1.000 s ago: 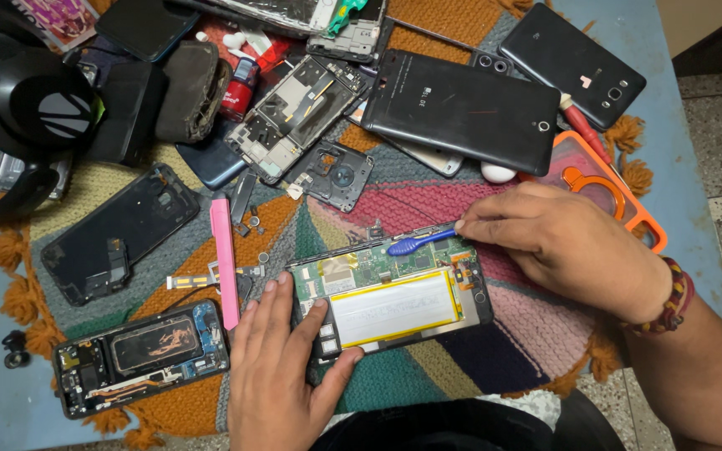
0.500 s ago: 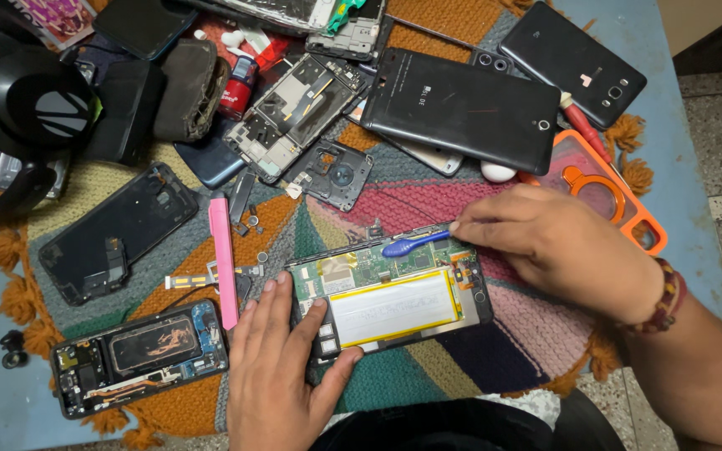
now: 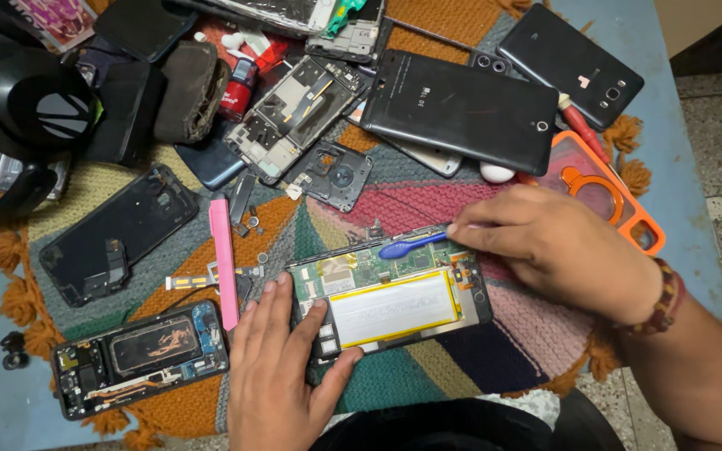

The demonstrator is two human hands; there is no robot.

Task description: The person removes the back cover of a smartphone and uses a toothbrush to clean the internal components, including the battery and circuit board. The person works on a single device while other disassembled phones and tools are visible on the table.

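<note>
as your right hand [image 3: 561, 250] pinches the blue pry tool [image 3: 409, 245], its tip has crept left; your left hand [image 3: 282, 367], fingers spread flat, pins the opened phone [image 3: 390, 305].

Colours on the table [image 3: 695, 209]: blue top, multicolour striped woven mat [image 3: 428, 209].
Blue pry tool [image 3: 407, 245], pink spudger [image 3: 225, 260], orange case [image 3: 607, 196], yellow-edged silver battery [image 3: 393, 307], black tablet [image 3: 460, 108].

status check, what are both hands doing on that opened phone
Left hand flat, pinning the opened phone at its left end. Right hand pinching blue spudger, tip on the circuit board. Pink pry tool lies just left, apart.
</note>
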